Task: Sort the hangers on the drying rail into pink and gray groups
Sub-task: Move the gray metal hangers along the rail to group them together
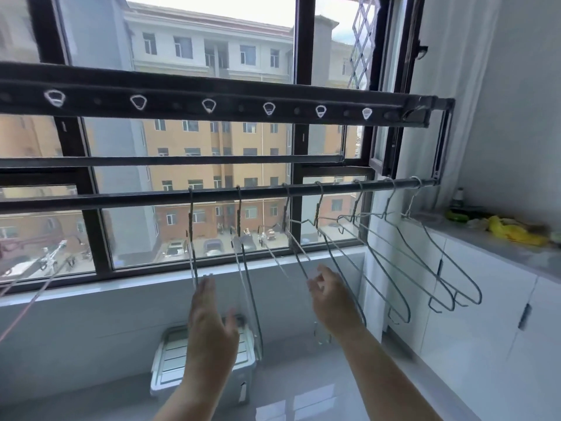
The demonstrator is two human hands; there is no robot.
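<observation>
Several gray wire hangers [403,262] hang along the lower drying rail [151,199], bunched toward its right end. At the far left edge a pink hanger [30,302] slants down, partly out of frame. My left hand [212,320] is raised with straight fingers just under the leftmost gray hanger [192,244], fingertips near its lower end. My right hand [329,296] reaches up among the middle hangers, its fingertips at the lower end of a gray hanger [299,256]; whether it pinches the wire is unclear.
An upper rack bar [212,98] with hook holes runs across the window. A white plastic box [206,357] stands on the floor under my hands. A white cabinet [473,299] with yellow and green items on its gray top lines the right wall.
</observation>
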